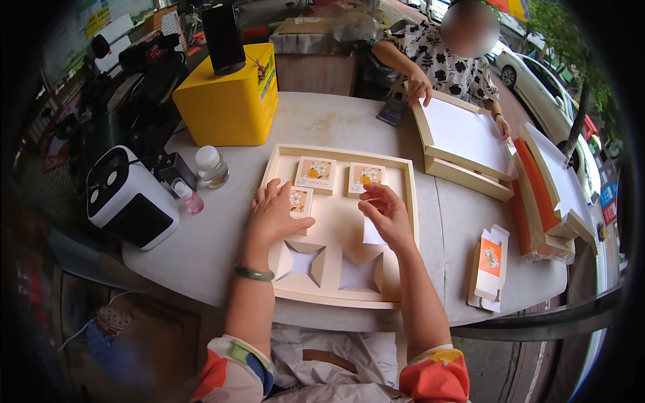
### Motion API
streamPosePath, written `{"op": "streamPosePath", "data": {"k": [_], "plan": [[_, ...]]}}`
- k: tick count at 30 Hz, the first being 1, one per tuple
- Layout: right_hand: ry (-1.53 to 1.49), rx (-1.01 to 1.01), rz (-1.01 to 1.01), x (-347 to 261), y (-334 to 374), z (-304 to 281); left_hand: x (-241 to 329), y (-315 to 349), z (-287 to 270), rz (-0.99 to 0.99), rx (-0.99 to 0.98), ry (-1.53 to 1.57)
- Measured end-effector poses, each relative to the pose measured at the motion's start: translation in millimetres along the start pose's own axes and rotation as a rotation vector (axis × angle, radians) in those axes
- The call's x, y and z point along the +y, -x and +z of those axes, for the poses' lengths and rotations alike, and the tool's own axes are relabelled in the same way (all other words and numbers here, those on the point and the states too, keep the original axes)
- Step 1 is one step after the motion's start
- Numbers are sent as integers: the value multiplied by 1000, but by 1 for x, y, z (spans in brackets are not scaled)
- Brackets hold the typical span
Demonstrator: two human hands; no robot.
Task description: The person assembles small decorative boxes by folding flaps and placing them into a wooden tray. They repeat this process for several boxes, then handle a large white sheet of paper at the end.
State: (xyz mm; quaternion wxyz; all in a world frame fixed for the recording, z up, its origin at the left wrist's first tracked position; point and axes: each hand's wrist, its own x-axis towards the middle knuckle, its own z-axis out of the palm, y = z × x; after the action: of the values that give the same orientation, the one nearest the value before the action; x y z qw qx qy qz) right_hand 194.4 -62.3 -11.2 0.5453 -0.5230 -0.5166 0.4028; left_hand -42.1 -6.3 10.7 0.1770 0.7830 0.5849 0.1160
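Note:
On the table stands a shallow cream tray [345, 302] with folded square compartments. Two small square boxes [315, 175] with a peach floral print sit in its far row; the right one [366, 177] is partly behind my right fingertips. My left hand [274, 211] lies with spread fingers over the left edge of a third floral box [299, 200], its thumb along the near side. My right hand [388, 215] hovers over the tray's right side, fingers bent, thumb and forefinger apart, nothing visible between them. White sheet [373, 232] shows below it. In the near row, two compartments show pale bottoms.
An unfolded orange-and-white carton [489, 269] lies at right. Beyond it are stacked cream boxes [467, 171] under a co-worker's hands [420, 87], and orange boxes [547, 181]. At left stand a yellow box [225, 101], a white appliance [131, 195], a jar [211, 166] and a pink bottle [188, 197].

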Motion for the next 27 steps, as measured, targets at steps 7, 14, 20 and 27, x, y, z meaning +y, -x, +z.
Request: {"op": "streamPosePath", "data": {"k": [7,14,20,27], "plan": [[31,-11,-5,-6,0,-1,4,-15,19,33,368,42],[30,-20,-10,-7,1,-2,8,-16,21,122,214,-107],[44,-53,-10,-7,2,-1,3,-21,28,66,68,-146],[65,-83,27,-11,5,-2,0,-24,34,68,79,-148]]}}
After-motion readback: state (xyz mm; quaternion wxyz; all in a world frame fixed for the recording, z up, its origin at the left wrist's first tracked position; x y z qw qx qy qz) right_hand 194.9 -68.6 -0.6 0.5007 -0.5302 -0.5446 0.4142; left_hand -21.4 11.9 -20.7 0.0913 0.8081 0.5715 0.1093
